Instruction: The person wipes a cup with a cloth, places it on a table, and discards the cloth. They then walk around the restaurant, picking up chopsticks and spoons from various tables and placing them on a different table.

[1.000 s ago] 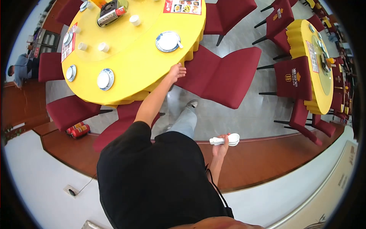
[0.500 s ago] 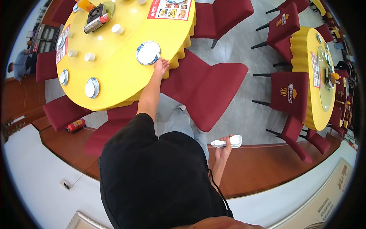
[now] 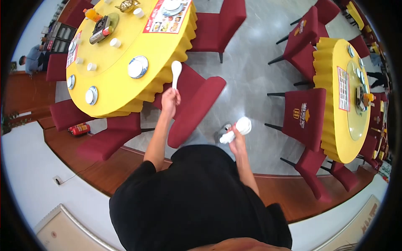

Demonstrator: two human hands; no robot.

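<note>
My left hand [image 3: 171,100] grips the handle of a white soup spoon [image 3: 176,74], its bowl pointing away from me, above a maroon chair [image 3: 188,94]. In my right hand [image 3: 238,143] is a stack of white soup spoons [image 3: 241,126], held over the floor with the bowls outward; their exact number is hidden. A blue-rimmed plate with a white dish [image 3: 137,67] on it sits near the edge of the yellow round table [image 3: 113,79], apart from my left hand.
On the table are more place settings [image 3: 91,96], white cups [image 3: 115,42], a portable stove [image 3: 100,32], an orange bottle [image 3: 92,15] and a menu sheet [image 3: 168,27]. Maroon chairs [image 3: 220,29] surround it. Another yellow table [image 3: 331,96] stands right. A person [image 3: 32,60] is at far left.
My left hand has drawn back from the plate at the table edge with a spoon in it. My right hand has moved forward and slightly left with the stack. The view has shifted right.
</note>
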